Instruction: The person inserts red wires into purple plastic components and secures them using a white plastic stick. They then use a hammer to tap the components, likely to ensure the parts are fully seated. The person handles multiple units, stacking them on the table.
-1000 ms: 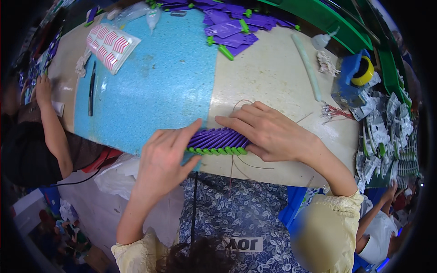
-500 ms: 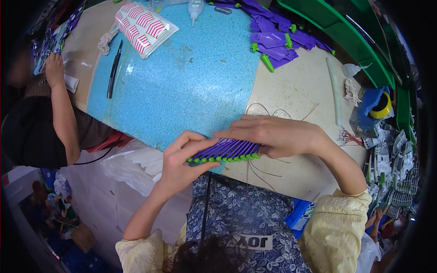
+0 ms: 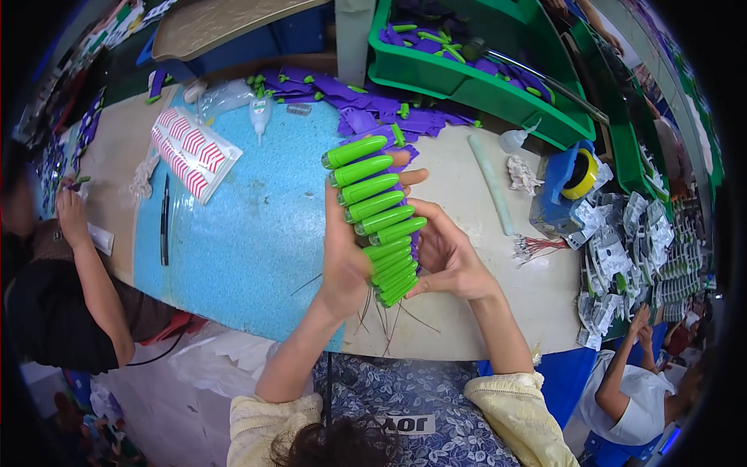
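Observation:
My left hand (image 3: 342,268) and my right hand (image 3: 454,261) hold up a fanned stack of purple flat pieces with green rounded ends (image 3: 381,216) over the near part of the table. The green ends face me in a slanting row, spread apart at the top and packed tight at the bottom. My left hand grips the stack along its left side, partly smeared by motion. On the right, my right hand curls its fingers against the side, its thumb by the lowest green ends. Most of the purple parts are hidden behind the green ends.
More purple pieces (image 3: 331,89) lie heaped at the back, below a green bin (image 3: 475,89) with others. A dropper bottle (image 3: 260,117), striped packet (image 3: 194,152) and black pen (image 3: 165,222) lie on the blue mat (image 3: 257,226). Grey parts (image 3: 622,249) pile up right; a co-worker's arm (image 3: 97,280) is left.
The stack has risen away from the table edge and turned, its green ends now facing up and fanned out. Both hands moved with it, and the view shows more of the table's back.

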